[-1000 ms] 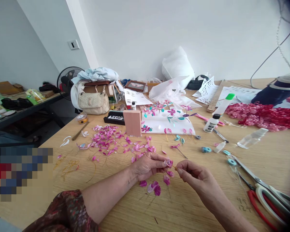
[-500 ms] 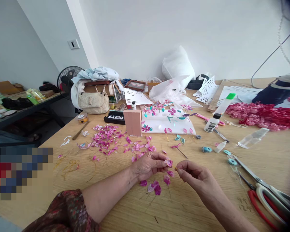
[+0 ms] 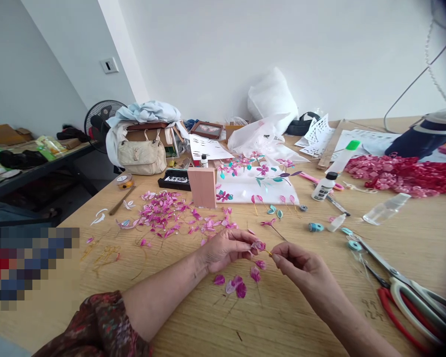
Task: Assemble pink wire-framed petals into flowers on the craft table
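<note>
Between my two hands is a small pink artificial flower on a thin yellow stem. My left hand pinches the flower at its petals. The fingertips of my right hand are closed on the stem's free end, to the right of the bloom. Just below the hands, several loose pink and magenta petals on fine wires lie on the wooden table. A dark-stemmed pink flower piece lies just beyond them.
A heap of pink petals spreads left of an upright wooden block. White plastic behind holds finished flowers. On the right are a glue bottle, a clear bottle, large scissors and pink-red bundles.
The flower has tilted, its face turning from the camera so that it shows more side-on, with the stem more visible. Both hands keep their grip; the whole view has shifted slightly.
</note>
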Motion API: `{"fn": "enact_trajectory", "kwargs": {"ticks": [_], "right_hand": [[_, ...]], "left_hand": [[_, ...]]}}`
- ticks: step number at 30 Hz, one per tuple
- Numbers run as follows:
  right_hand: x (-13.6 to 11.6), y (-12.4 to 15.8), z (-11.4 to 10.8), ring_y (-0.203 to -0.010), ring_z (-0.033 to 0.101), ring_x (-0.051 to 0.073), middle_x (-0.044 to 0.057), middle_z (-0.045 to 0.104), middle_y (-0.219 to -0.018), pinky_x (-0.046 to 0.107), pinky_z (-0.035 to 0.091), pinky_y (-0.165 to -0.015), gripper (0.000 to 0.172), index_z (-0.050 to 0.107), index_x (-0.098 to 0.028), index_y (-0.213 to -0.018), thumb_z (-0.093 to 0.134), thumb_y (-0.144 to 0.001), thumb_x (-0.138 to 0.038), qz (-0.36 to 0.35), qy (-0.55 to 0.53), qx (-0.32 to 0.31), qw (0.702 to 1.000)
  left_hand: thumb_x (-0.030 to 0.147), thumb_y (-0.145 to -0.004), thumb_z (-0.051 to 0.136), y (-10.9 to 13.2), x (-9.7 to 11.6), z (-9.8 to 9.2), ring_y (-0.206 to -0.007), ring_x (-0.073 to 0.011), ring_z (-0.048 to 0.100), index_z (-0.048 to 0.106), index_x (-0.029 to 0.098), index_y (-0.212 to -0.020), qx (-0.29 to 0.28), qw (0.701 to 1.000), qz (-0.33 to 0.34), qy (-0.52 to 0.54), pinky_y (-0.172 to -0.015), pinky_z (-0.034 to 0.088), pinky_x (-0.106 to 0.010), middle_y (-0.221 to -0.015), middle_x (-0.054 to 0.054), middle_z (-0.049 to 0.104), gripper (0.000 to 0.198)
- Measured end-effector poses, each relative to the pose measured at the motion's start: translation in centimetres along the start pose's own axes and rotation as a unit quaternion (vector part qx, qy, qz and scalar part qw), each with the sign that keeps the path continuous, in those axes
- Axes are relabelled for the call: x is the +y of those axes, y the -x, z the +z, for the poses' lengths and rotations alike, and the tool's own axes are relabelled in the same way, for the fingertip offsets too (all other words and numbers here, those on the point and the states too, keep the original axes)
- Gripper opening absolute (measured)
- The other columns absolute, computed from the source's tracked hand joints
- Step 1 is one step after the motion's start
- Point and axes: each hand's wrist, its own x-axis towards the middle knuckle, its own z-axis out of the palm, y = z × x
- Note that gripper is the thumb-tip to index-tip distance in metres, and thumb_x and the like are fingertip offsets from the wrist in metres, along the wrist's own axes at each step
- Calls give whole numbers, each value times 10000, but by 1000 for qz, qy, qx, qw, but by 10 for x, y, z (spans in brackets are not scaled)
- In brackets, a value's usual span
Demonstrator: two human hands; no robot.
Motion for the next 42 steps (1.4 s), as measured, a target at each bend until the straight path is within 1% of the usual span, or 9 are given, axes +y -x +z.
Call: {"fn": "enact_trajectory", "kwargs": {"ticks": [3,6,12,19,25,32,35,42], "right_hand": [[4,-1,-1,-500,387,117,-36,420,-521,231,306,-459,177,537,-178,-612,505,-697,-330,-9,25,4,1000],[9,0,-1,-514,397,123,-29,437,-534,235,313,-468,157,540,-182,-625,500,-711,-307,-22,53,0,998],[10,1,0,-519,407,124,-30,444,-528,236,325,-479,151,551,-178,-625,489,-722,-275,-38,80,-11,996],[7,1,1,-499,408,121,-37,441,-505,230,314,-460,147,561,-181,-611,508,-697,-288,-19,68,-19,997],[6,1,0,-510,411,128,-29,451,-520,237,316,-477,148,538,-189,-604,500,-688,-304,3,51,-35,998],[10,-2,0,-468,382,110,-43,425,-495,225,288,-436,147,546,-191,-595,513,-688,-299,9,25,-25,999],[12,-3,0,-465,390,109,-43,434,-491,223,294,-434,141,551,-189,-586,522,-678,-292,12,20,-17,1000],[12,-3,0,-465,371,109,-49,413,-491,229,278,-444,145,538,-190,-586,510,-676,-300,23,26,-22,999]], "left_hand": [[185,-628,677,0,1,1,-698,-115,566,664,105,-798,5,1000,2,-4,-694,414,-247,-835,-74,635,189],[211,-632,688,0,1,4,-652,-100,561,643,108,-751,18,1000,1,-12,-668,415,-236,-760,-53,634,164],[196,-624,697,1,2,7,-628,-84,558,591,119,-715,26,999,8,-22,-647,407,-215,-678,-20,619,160],[188,-609,705,1,2,7,-630,-77,554,592,119,-721,26,999,8,-34,-650,407,-209,-670,-9,612,173],[201,-564,734,1,2,8,-661,-88,569,615,126,-740,42,999,5,-30,-684,414,-222,-678,-2,616,225],[244,-601,714,2,2,8,-660,-95,571,619,127,-806,43,999,2,-14,-699,415,-243,-706,-22,628,254],[229,-588,721,1,2,7,-677,-99,576,617,129,-821,44,999,0,-21,-695,413,-238,-732,-23,630,274],[212,-595,712,0,2,7,-671,-97,576,611,132,-830,39,999,6,-33,-677,413,-232,-733,-19,620,268]]}}
